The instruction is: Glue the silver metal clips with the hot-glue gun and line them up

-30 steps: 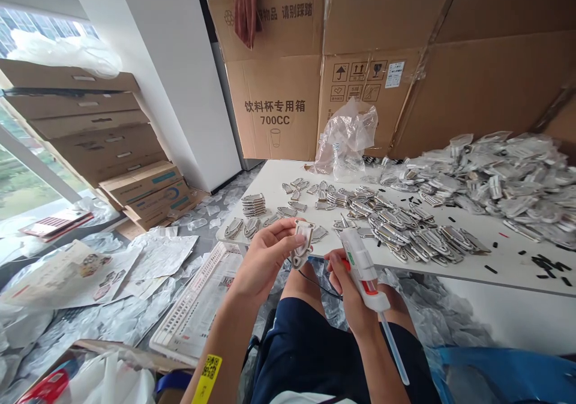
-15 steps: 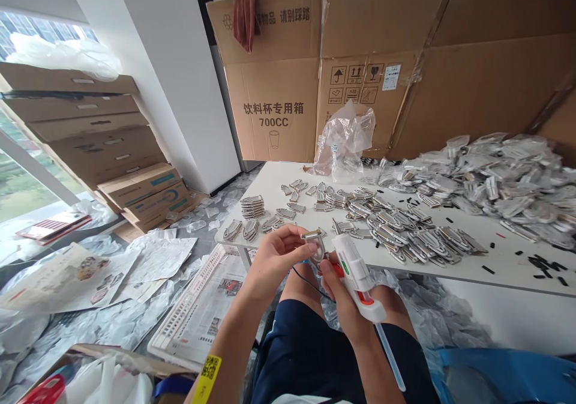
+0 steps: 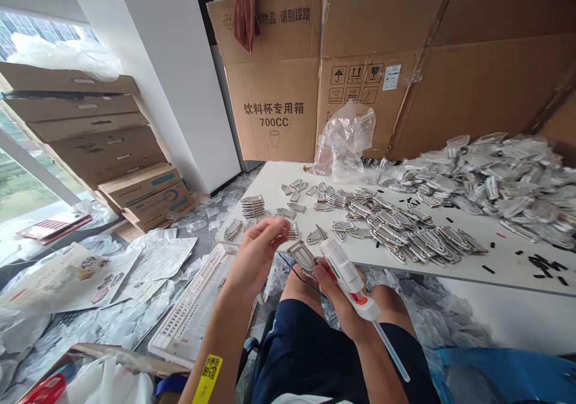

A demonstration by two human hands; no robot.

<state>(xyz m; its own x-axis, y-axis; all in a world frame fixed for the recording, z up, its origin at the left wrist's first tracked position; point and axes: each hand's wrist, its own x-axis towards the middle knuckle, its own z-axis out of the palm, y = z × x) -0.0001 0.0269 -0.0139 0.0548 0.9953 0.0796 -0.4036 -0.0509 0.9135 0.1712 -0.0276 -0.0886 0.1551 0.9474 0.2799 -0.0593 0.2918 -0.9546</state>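
My right hand point(image 3: 338, 296) is wrapped around a white hot glue gun point(image 3: 344, 265), its nozzle pointing up and toward the table. The same hand's fingers pinch a silver, frame-like metal piece point(image 3: 302, 256) with a rounded end, beside the gun. To the left, my left hand point(image 3: 257, 249) is raised apart from that piece, near the table's front edge. Its fingers are curled together; whatever may be between the fingertips is hidden. Similar metal pieces point(image 3: 405, 224) lie heaped on the table just beyond, and a neat stack of them point(image 3: 252, 207) stands behind my left hand.
A large pile of plastic-wrapped pieces point(image 3: 504, 176) covers the right of the white table point(image 3: 450, 272). Small black strips point(image 3: 546, 266) lie near its right edge. A clear plastic bag point(image 3: 344, 146) stands before the cardboard wall point(image 3: 274, 86). A white crate point(image 3: 193, 314) sits low at left.
My left hand has let go of the metal piece and moved left. The piece stays in my right hand, which has shifted slightly left and down with the glue gun.
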